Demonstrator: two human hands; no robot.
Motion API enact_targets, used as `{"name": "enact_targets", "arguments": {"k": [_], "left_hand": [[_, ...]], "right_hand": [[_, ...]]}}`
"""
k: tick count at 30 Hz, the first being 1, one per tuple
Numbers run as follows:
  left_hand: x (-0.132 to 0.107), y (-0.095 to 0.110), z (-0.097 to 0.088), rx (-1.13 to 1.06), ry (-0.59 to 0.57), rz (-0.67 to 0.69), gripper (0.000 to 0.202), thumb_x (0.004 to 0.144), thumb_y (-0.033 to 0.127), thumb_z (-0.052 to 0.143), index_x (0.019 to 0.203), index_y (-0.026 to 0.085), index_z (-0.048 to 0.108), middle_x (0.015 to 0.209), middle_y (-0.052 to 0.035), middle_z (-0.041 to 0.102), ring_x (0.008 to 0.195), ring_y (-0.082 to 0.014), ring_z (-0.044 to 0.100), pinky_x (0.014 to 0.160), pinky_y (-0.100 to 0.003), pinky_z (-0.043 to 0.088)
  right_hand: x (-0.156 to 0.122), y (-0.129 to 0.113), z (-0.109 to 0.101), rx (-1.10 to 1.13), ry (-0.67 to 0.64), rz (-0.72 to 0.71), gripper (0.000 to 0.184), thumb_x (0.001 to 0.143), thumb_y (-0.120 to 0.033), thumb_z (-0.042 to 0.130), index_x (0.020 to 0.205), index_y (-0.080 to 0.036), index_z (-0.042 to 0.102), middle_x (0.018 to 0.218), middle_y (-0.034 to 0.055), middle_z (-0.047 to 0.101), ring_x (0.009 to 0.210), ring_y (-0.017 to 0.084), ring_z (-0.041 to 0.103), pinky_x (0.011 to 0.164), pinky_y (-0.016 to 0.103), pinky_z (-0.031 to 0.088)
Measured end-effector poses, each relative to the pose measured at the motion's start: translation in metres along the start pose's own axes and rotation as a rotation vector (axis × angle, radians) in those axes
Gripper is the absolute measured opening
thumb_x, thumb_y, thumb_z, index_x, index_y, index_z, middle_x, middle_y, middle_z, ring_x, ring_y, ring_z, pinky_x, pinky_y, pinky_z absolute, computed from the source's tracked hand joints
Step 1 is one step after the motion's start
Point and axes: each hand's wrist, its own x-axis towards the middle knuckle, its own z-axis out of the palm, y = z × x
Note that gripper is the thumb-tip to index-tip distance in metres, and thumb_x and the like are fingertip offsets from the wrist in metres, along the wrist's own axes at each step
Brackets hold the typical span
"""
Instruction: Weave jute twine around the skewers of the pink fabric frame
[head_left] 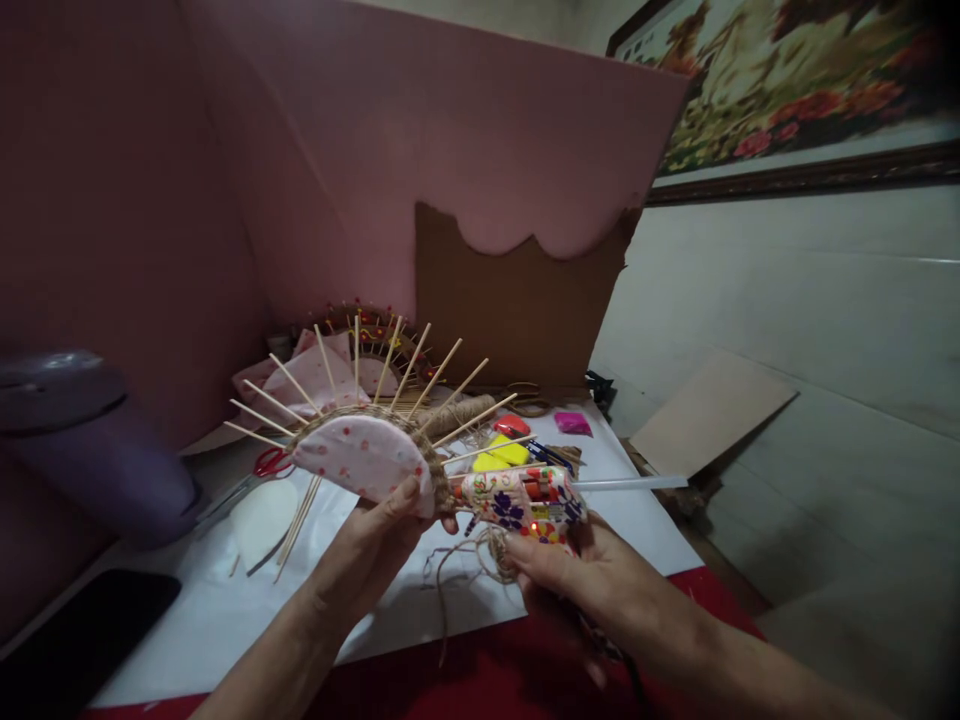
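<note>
My left hand [375, 545] grips the lower edge of a half-round craft piece [364, 455] covered in pink dotted fabric, rimmed with jute twine and bristling with wooden skewers [420, 375]. My right hand [577, 570] is closed around a floral-patterned hot glue gun [521, 497]; its nozzle touches the twine rim at the piece's right end. A clear glue stick [630, 484] juts from the gun's back. Loose jute twine [469, 560] dangles under both hands.
A white sheet [225, 610] covers the red table. On it lie red-handled scissors [270, 463], a twine spool [461, 412], yellow [501, 455] and pink [572, 423] bits, a second skewered piece [360, 335] and a black phone [82, 630]. Cardboard [517, 300] stands behind.
</note>
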Motion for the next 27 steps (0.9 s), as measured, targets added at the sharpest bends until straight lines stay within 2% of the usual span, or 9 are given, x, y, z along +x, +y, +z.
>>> {"name": "enact_targets", "arguments": {"k": [4, 10, 20, 27], "left_hand": [[-0.0002, 0.0006, 0.0024, -0.001, -0.004, -0.014, 0.018, 0.087, 0.025, 0.052, 0.089, 0.015, 0.066, 0.081, -0.0051, 0.059, 0.076, -0.0169, 0.053, 0.077, -0.033, 0.045], [-0.002, 0.0029, 0.0072, 0.001, 0.016, -0.009, 0.016, 0.086, 0.026, 0.054, 0.086, 0.016, 0.067, 0.076, -0.0041, 0.059, 0.072, -0.016, 0.054, 0.072, -0.031, 0.045], [-0.0023, 0.0, 0.0027, 0.01, 0.014, 0.0, 0.018, 0.086, 0.026, 0.054, 0.092, 0.015, 0.066, 0.09, -0.0087, 0.063, 0.083, -0.0196, 0.056, 0.078, -0.034, 0.044], [-0.0041, 0.0, 0.0081, 0.068, 0.055, 0.032, 0.013, 0.085, 0.026, 0.056, 0.085, 0.016, 0.064, 0.083, -0.0061, 0.062, 0.08, -0.019, 0.056, 0.079, -0.035, 0.044]], "right_hand": [[-0.0017, -0.004, 0.0023, 0.035, 0.004, 0.009, 0.044, 0.084, -0.056, 0.049, 0.066, -0.016, 0.048, 0.042, -0.0065, 0.044, 0.029, 0.003, 0.036, 0.028, 0.013, 0.032], [-0.0028, -0.009, 0.005, 0.038, 0.005, 0.026, 0.045, 0.083, -0.058, 0.05, 0.064, -0.017, 0.046, 0.04, -0.0077, 0.041, 0.029, 0.003, 0.033, 0.028, 0.012, 0.035], [-0.0034, -0.0026, 0.0051, 0.017, 0.058, 0.05, 0.05, 0.085, -0.059, 0.046, 0.058, -0.016, 0.047, 0.038, -0.0062, 0.041, 0.027, 0.004, 0.035, 0.027, 0.013, 0.034], [-0.0017, -0.0018, 0.0053, 0.045, 0.066, 0.017, 0.047, 0.084, -0.058, 0.048, 0.061, -0.017, 0.047, 0.038, -0.0075, 0.04, 0.028, 0.004, 0.033, 0.028, 0.013, 0.035]]}}
